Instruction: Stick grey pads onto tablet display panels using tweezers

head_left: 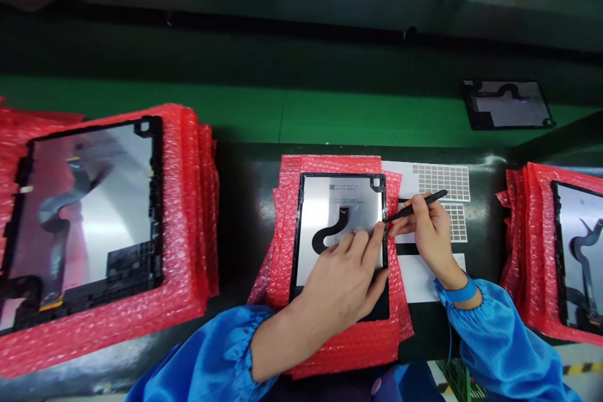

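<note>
A tablet screen panel, silver with a black frame and a black flex cable, lies back side up in front of me. Under it is a stack of red bubble-wrap bags. My left hand rests on the panel, index fingertip on the right frame edge, other fingers partly bent, holding nothing. In my right hand are slim black tweezers, pinched like a pen. Their tip meets the frame edge beside my left index fingertip. A blue wrist strap circles my right wrist.
Label sheets with small grey rectangles lie right of the stack. Similar panels sit on red bubble wrap at left and right. Another panel lies at the back on the green surface. A dark shelf edge crosses above.
</note>
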`<state>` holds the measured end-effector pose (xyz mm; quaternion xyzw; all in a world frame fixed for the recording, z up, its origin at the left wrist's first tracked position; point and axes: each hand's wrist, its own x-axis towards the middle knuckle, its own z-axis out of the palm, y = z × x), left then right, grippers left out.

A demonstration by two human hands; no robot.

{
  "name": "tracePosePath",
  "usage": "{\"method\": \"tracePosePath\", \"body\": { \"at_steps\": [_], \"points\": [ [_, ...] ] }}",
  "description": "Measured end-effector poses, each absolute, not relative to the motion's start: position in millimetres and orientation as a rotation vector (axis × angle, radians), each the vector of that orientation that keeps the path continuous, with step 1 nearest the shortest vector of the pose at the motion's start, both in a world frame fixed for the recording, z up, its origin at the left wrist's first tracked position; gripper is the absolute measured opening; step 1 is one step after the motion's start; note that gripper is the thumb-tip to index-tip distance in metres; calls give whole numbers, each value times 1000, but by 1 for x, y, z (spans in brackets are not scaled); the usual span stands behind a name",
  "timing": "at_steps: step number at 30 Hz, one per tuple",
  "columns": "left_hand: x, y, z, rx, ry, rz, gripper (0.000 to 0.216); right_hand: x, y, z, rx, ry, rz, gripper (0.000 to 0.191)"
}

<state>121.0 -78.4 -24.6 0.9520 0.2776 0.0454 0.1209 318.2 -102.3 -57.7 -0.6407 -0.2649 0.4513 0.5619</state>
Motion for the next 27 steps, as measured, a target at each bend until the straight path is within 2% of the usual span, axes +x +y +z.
{"method": "tracePosePath", "body": {
  "at_steps": [5,9,12,18,22,27],
  "points": [
    [124,-73,-22,2772,817,32,61,344,-113,-39,-1537,-657,855,42],
    [133,-76,-10,2828,886,-6,59,370,-154,-23,-1585,-721,709,41],
    [145,-94,1,2894,868,13,65,381,-198,-25,-1652,-721,742,36],
    [173,-149,-17,2880,233,89,85,390,-264,-48,-1793,-712,800,34],
    [180,-165,-38,2873,243,-108,90,393,-276,-57,-1857,-742,775,34],
    [178,-162,-40,2844,238,-126,90,392,-273,-58,-1872,-789,766,35]
  ]
}}
